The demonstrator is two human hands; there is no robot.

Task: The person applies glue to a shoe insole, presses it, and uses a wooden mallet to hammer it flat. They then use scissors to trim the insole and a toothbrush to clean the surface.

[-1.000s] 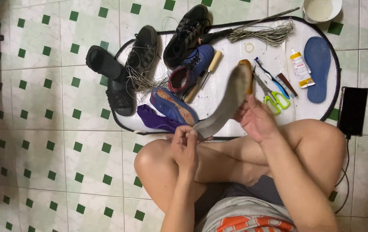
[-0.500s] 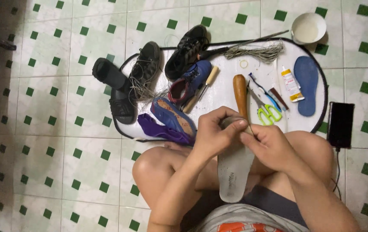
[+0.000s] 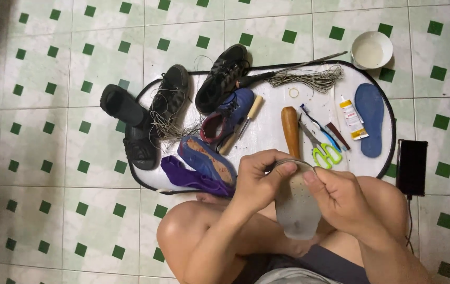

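A pale insole [image 3: 297,208], seemingly light and flexible, is pinched at its upper rim by left hand [image 3: 259,181] and right hand [image 3: 343,197], lower centre.

I sit cross-legged on the tiled floor [image 3: 67,210], my left hand [image 3: 259,181] and right hand [image 3: 343,200] both gripping the top edge of a pale insole [image 3: 296,210] over my lap. Just beyond it lies an oval white mat [image 3: 267,134]; a wooden-handled tool [image 3: 290,129] and green-handled scissors [image 3: 324,152] rest near its front edge, and a blue insole [image 3: 370,118] lies at its right end.

shoes [image 3: 222,78]: perhaps 5 | insoles [image 3: 370,118]: 2 | scissors [image 3: 322,150]: 1 | bowl [image 3: 371,50]: 1
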